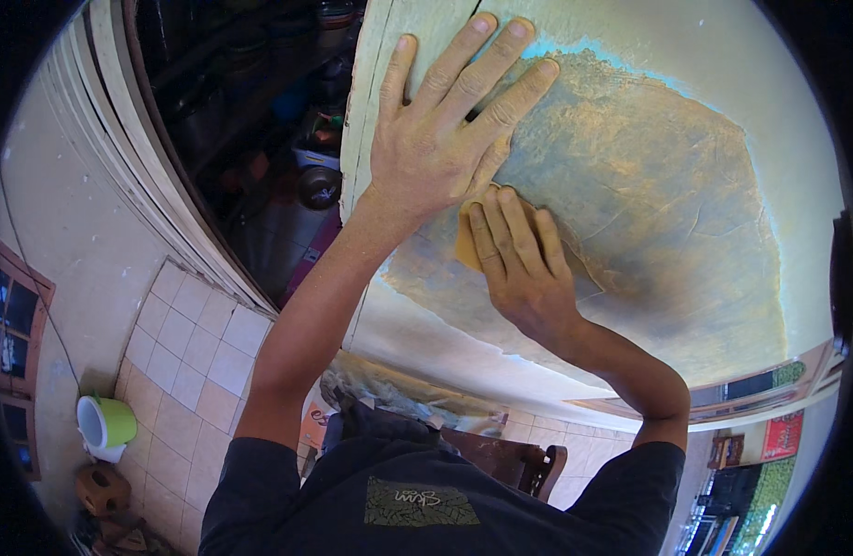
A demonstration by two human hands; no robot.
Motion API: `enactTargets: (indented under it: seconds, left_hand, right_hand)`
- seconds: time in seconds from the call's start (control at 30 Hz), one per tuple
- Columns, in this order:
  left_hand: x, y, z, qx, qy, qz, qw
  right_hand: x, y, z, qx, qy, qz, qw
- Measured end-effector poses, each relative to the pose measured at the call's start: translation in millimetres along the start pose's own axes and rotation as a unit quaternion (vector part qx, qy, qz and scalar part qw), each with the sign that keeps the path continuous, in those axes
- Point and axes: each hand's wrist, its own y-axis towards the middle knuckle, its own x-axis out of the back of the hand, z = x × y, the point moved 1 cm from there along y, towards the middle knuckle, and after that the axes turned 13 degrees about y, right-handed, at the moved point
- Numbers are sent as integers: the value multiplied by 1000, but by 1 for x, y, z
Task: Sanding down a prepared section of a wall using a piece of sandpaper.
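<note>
My left hand (444, 128) lies flat with spread fingers near the wall's left edge, partly over the bare patch's border, and holds nothing. Below it, my right hand (527, 254) presses a tan sheet, apparently sandpaper (468, 243), against the wall; the fingers cover much of the sheet. Around both hands, the pale painted wall (704, 42) has a large rough patch (649, 181) of grey and brown plaster, edged by bright blue old paint. Fine dust coats the left hand and forearm.
Left of the wall opens a dark doorway (260, 139) with pots and basins inside. A green-and-white bucket (107, 422) and a brown hollow block (103, 488) stand on the tiled floor (183, 389). Behind my body is a dark wooden chair (496, 455).
</note>
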Motion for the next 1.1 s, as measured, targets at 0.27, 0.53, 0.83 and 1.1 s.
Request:
enactTargets:
  seconds: [0.27, 0.53, 0.83, 1.1]
  left_hand:
    - [14, 6, -4, 12, 7, 72, 997]
    - [12, 9, -10, 8, 20, 63, 998]
    - [14, 11, -9, 0, 26, 95, 995]
    - [17, 11, -10, 0, 49, 110, 993]
  right_hand:
    - [9, 8, -2, -3, 21, 26, 999]
    - [-15, -13, 10, 66, 0, 51, 996]
    - [-17, -10, 22, 0, 2, 48, 999]
    - [-16, -11, 36, -73, 53, 45, 995]
